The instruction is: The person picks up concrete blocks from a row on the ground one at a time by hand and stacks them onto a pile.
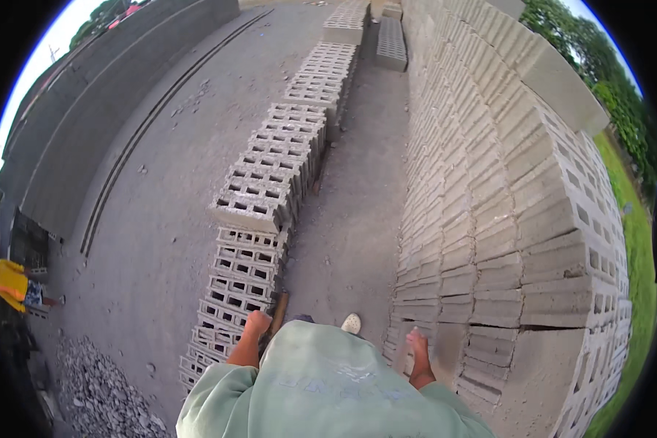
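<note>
My left hand (258, 322) is curled closed beside the right edge of a low row of hollow concrete blocks (247, 252). No object shows in it, and whether it touches a block I cannot tell. A brown wooden piece (278, 312) stands close to it along the row. My right hand (417, 340) has its fingers loosely apart with nothing visible in them. It is nearest to the tall stack of grey concrete blocks (489, 219) on my right. Between my hands, the front of my green shirt covers the lower view.
A narrow dirt path (350, 219) runs ahead between row and stack, with my light shoe (352, 323) on it. More block rows (321, 77) continue ahead. At left are a gravel pile (102, 387), a long grey wall (102, 109) and a person in yellow (12, 285).
</note>
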Motion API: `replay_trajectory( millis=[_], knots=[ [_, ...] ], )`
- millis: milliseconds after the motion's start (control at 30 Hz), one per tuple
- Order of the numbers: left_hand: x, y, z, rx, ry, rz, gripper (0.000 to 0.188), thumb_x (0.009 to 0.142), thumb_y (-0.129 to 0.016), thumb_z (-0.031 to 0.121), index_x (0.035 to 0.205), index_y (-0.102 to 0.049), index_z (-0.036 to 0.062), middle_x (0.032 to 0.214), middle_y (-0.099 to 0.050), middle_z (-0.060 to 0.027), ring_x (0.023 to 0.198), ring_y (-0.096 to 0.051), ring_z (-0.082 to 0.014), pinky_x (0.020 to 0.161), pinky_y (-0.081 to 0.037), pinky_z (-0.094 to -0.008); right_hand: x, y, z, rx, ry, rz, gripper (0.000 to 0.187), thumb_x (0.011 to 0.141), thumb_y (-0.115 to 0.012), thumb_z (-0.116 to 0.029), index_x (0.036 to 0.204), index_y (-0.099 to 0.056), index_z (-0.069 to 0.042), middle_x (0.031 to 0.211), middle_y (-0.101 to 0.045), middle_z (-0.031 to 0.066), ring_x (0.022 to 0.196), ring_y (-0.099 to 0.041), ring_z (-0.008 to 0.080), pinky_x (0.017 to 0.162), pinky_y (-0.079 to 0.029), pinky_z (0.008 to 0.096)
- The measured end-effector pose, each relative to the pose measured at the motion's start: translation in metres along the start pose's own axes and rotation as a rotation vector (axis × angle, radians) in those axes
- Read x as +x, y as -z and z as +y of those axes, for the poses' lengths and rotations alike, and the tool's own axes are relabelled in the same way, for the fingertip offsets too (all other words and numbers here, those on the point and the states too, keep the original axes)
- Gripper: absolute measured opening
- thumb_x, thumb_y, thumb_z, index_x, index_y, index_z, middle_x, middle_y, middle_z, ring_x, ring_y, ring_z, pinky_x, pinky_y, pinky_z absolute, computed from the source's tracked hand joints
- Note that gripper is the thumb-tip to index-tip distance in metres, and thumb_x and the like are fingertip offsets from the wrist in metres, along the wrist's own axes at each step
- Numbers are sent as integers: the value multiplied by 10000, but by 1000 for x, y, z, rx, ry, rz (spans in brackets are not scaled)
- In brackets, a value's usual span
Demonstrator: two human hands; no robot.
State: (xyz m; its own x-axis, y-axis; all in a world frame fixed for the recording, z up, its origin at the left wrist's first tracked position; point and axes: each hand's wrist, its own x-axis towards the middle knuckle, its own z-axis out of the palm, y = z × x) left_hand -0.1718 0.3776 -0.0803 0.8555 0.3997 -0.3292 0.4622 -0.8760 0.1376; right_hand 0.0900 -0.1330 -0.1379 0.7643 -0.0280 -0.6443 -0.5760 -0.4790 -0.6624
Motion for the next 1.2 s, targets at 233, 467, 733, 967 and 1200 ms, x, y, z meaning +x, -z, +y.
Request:
replay_trajectory(
  millis=[233, 467, 733, 967, 1200],
  knots=[
    [-23, 52, 41, -359, 262, 42, 251, 751, -502, 229, 751, -659, 33, 835, -634, -182, 828, -602, -350, 783, -470, -424, 110, 8, -233, -167, 325, -108, 504, 839, -544, -437, 1026, -572, 30, 894, -659, 112, 715, -613, 152, 598, -446, 250],
    [22, -7, -46, -490, 748, -184, 296, 713, -564, 210, 888, -644, -16, 978, -614, -225, 945, -590, -354, 830, -475, -413, 92, -130, -291, -272, 173, -287, 528, 855, -523, -424, 1052, -564, 65, 903, -653, 139, 799, -624, 194, 655, -457, 277],
    [172, -6, -227, -385, 852, -54, 235, 700, -545, 175, 820, -647, 1, 952, -621, -217, 898, -592, -389, 797, -481, -440, 82, -325, -332, -663, 140, -533, 643, 825, -522, -516, 997, -594, 99, 911, -650, 158, 828, -608, 188, 738, -442, 304],
    [402, 71, -365, -332, 908, 438, 492, 687, -680, 303, 1106, -569, 69, 1161, -539, -141, 1114, -479, -307, 902, -395, -462, 139, -562, -377, -692, 175, -491, 727, 777, -581, -528, 1090, -532, 127, 1055, -600, 206, 1027, -553, 270, 866, -403, 312],
    [483, 67, -444, -230, 812, -67, 498, 628, -712, 333, 1012, -607, 35, 1094, -586, -183, 1129, -486, -329, 886, -415, -455, 139, -721, -373, -631, -49, -277, 911, 624, -645, -622, 1149, -488, 106, 1182, -484, 302, 1136, -465, 375, 971, -352, 400]
  ],
)
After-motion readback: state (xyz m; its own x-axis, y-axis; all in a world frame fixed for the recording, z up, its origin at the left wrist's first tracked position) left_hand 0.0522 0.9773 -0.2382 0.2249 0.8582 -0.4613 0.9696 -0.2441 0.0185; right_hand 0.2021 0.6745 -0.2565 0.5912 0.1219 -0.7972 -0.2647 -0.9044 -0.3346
